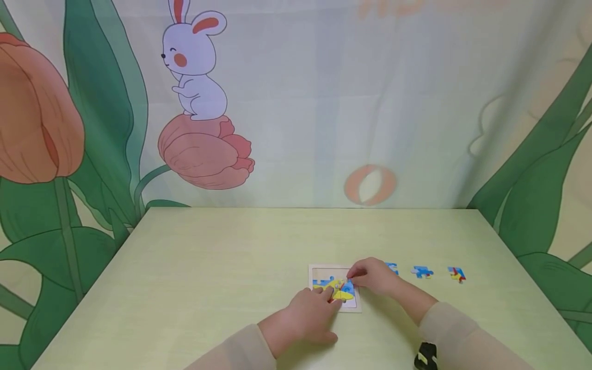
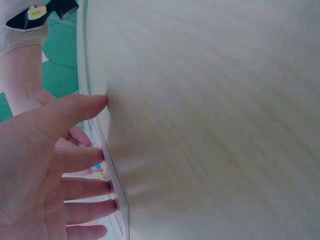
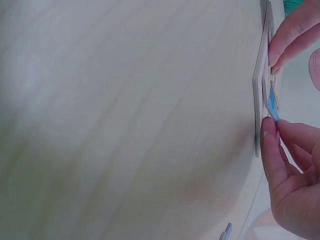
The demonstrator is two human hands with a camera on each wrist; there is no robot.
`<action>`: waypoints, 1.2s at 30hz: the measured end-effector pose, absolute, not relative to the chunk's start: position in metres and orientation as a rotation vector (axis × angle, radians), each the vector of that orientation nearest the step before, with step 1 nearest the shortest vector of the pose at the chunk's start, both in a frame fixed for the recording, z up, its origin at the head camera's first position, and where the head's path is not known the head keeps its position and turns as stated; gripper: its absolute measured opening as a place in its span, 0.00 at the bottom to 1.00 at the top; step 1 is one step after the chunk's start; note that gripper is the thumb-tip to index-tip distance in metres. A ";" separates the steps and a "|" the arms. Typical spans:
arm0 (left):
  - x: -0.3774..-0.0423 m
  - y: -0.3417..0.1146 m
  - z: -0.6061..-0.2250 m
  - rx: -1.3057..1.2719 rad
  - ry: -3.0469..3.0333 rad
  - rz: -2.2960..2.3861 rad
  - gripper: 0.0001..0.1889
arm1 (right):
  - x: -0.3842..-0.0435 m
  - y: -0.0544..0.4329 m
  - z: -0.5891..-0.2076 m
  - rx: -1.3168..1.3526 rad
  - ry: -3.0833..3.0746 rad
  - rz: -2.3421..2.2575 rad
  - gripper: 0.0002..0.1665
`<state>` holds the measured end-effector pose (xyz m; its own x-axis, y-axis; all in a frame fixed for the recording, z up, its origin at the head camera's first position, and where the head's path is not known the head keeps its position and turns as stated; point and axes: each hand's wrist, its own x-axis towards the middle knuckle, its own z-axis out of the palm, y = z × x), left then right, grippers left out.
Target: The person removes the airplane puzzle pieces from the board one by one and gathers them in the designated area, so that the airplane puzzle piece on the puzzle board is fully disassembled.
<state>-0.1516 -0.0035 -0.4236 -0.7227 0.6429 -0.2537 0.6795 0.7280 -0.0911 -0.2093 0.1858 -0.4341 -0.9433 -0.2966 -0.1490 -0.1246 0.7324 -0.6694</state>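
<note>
A square puzzle board with a pale frame lies on the table, partly filled with blue and yellow pieces that form a picture. My left hand rests over the board's lower left with fingers spread; in the left wrist view its straight fingers reach across the board's edge. At the board's right side my right hand pinches a blue puzzle piece between thumb and fingertips. That piece is tilted, one edge raised above the board. Fingers cover part of the picture.
Right of the board lie loose puzzle pieces: one partly hidden piece behind the right hand, a blue piece, and a blue, red and yellow piece. A printed curtain hangs behind the table.
</note>
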 end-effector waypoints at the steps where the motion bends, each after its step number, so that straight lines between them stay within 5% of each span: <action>1: -0.152 -0.004 -0.424 1.055 2.725 -0.262 0.36 | -0.209 0.185 -0.435 -0.303 2.675 -1.032 0.03; 36: -0.148 0.009 -0.418 0.998 2.721 -0.315 0.36 | -0.208 0.198 -0.435 -0.299 2.610 -1.273 0.05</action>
<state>-0.1477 0.0089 -0.4181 -0.7431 0.6067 -0.2823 0.6552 0.7455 -0.1223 -0.2085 0.1976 -0.4351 -0.9548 -0.2769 -0.1084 -0.0850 0.6036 -0.7928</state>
